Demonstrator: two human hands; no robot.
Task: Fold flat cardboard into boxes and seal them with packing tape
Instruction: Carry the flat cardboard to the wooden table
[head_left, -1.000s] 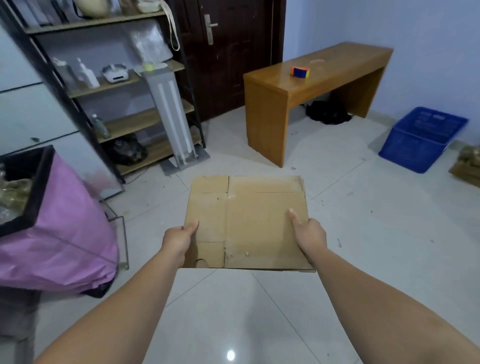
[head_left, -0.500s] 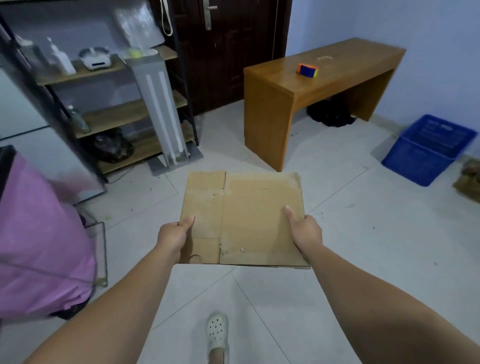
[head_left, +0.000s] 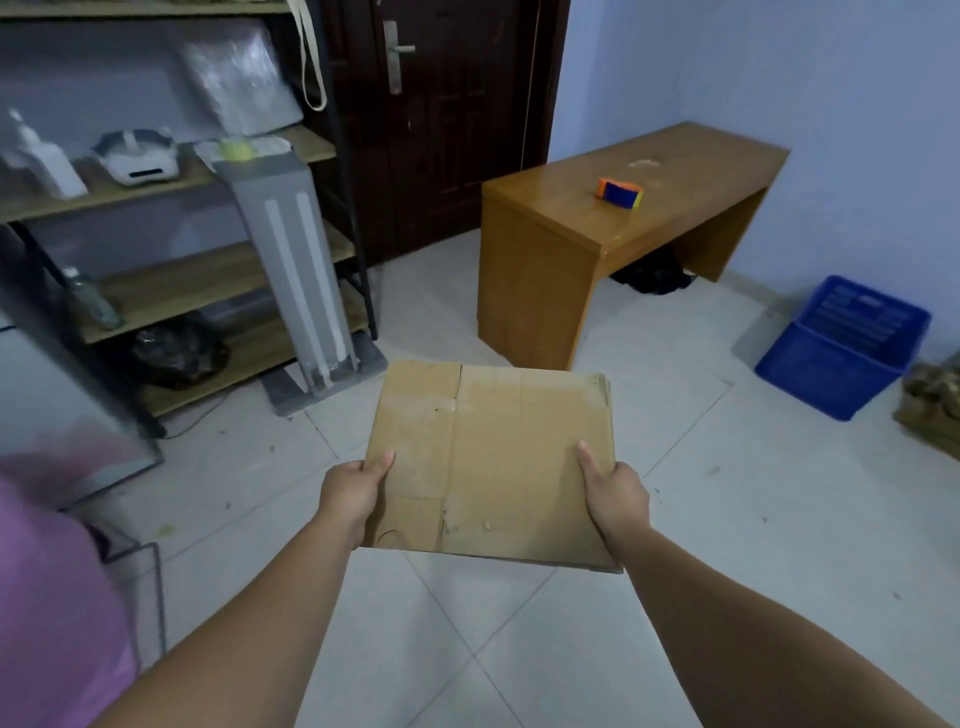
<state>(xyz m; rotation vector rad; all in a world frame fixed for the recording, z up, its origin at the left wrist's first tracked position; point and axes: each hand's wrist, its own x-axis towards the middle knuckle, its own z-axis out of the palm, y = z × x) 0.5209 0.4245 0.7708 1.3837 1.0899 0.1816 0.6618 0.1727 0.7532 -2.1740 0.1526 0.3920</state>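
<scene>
1. Head view: a flattened cardboard box (head_left: 498, 457) is held above the tiled floor (head_left: 727, 519), with the wooden table (head_left: 545, 218) beyond.
2. The left grip (head_left: 353, 493) and right grip (head_left: 615, 499) each pinch a side edge.
3. It looks light, stiff and creased, so the side edges suit handling.

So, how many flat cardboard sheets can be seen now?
1: the flat cardboard, gripped by the left hand and the right hand. The brown pile at the right edge may hold more; unclear.
</scene>
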